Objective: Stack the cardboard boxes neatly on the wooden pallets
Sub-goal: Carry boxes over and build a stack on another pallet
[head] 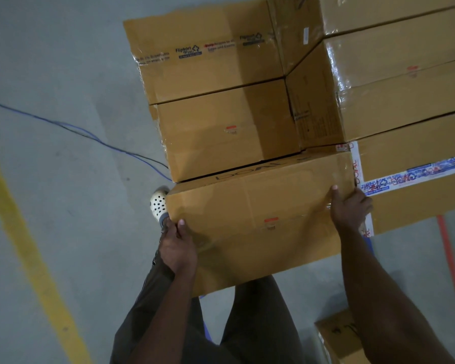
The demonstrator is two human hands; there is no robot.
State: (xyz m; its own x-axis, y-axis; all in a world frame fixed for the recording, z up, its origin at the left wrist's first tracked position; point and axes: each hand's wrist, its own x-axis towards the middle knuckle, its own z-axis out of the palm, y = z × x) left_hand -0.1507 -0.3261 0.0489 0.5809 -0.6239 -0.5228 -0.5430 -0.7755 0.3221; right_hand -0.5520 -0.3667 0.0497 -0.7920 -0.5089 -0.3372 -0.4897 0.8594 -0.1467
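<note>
I hold a brown cardboard box [258, 219] in front of me with both hands. My left hand [177, 245] grips its near left corner, thumb on top. My right hand [348, 206] grips its right edge, thumb on top and fingers over the side. The box's far edge sits against two stacked boxes [221, 101], the upper one with printed tape. A taller stack of taped boxes [405, 88] stands to the right. No pallet shows; the boxes hide whatever is beneath them.
Grey concrete floor [50, 74] spreads to the left with a yellow painted line [32, 245]. Blue and black cables [90, 135] run toward the stack. My foot in a white clog [158, 204] is by the box's left corner. Another box [336, 340] lies at bottom right. An orange strip [452, 271] crosses the floor.
</note>
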